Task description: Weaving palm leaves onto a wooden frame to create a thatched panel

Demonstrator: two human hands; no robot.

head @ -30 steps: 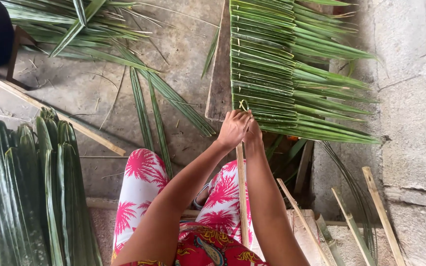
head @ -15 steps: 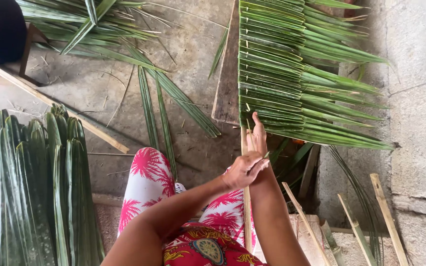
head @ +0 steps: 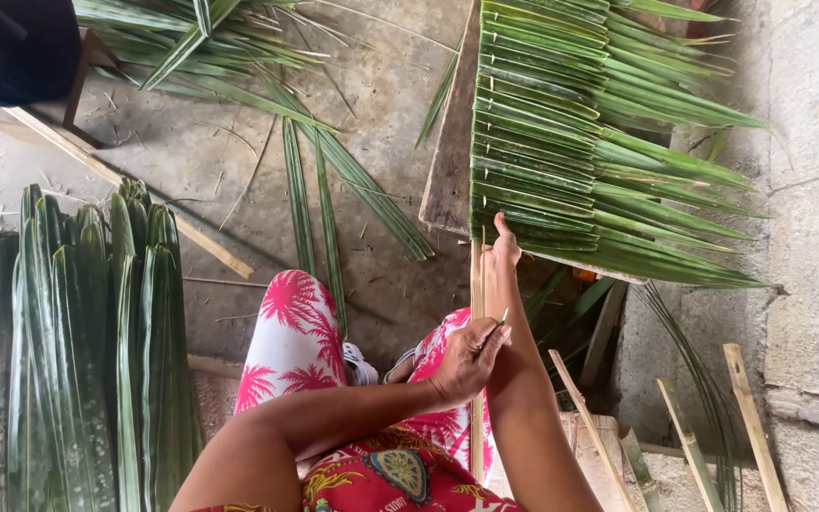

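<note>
Overhead view of palm-leaf thatch work on a rough concrete floor (head: 239, 171). At 1 o'clock lies the thatch panel (head: 561, 142): long, glossy green leaflets folded side by side in flat, overlapping bands, their pointed tips fanning toward 3 o'clock. The folded edges line up along a thin, pale wooden rod (head: 476, 313) that runs from the panel down toward 6 o'clock. A weathered grey plank (head: 447, 171) lies beneath the panel's near edge.

The right hand (head: 502, 248) reaches up to the panel's lowest band; its fingers are curled closed against the folded edge of the last leaflet, thumb raised. The left hand (head: 468, 358) sits just below it, beside the rod, closed in a pinch on a thin, light-coloured sliver (head: 501, 319) that juts up between the fingertips. The two hands are near each other but apart.

At 9 o'clock stands a stack of folded leaves (head: 78, 351), dark green, ribbed lengthwise, with blunt, rounded upper ends. Loose, narrow leaflets (head: 334, 190) lie flat on the floor between stack and panel; a heap of unsorted fronds (head: 201, 38) fills 11 to 12 o'clock. Split bamboo sticks (head: 694, 446), pale and fibrous, lean at 4 o'clock. The person's lap, in red-and-white printed fabric (head: 286, 332), occupies 6 o'clock.
</note>
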